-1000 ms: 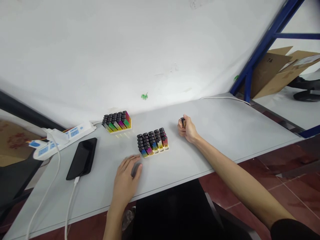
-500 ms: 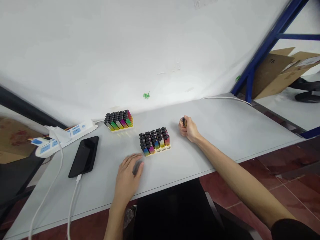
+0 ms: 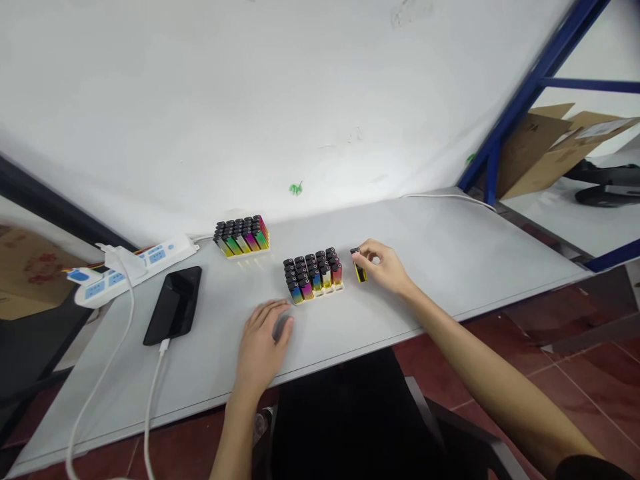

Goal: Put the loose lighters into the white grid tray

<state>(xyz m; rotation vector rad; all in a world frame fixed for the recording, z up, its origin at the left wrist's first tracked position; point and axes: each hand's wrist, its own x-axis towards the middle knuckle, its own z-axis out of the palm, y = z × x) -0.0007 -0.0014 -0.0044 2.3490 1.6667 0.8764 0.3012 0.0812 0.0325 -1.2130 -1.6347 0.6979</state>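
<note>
Between the thumb and fingers of my right hand [image 3: 384,264] is a lighter [image 3: 361,272] with a black top and a yellow lower end, held upright just right of the nearer tray. That white tray [image 3: 330,291] carries rows of black-topped lighters [image 3: 311,272] in mixed colours, with bare slots along its front right edge. My left hand [image 3: 265,339] rests on the table, fingers stretched, close to the tray's front left corner and holding nothing. Farther back, by the wall, a second tray [image 3: 249,254] is packed with upright lighters [image 3: 242,236].
On the left lie a black phone [image 3: 173,305] with a white charging cable [image 3: 151,407] and a white power strip [image 3: 137,270]. The grey table [image 3: 450,253] meets a white wall. Blue metal framing [image 3: 525,100] and cardboard boxes [image 3: 555,147] stand at the right.
My right hand has gone from a closed fist around the lighter to a fingertip hold, with the lighter now upright and nearer the tray. The left hand stays by the tray; the view shifted slightly.
</note>
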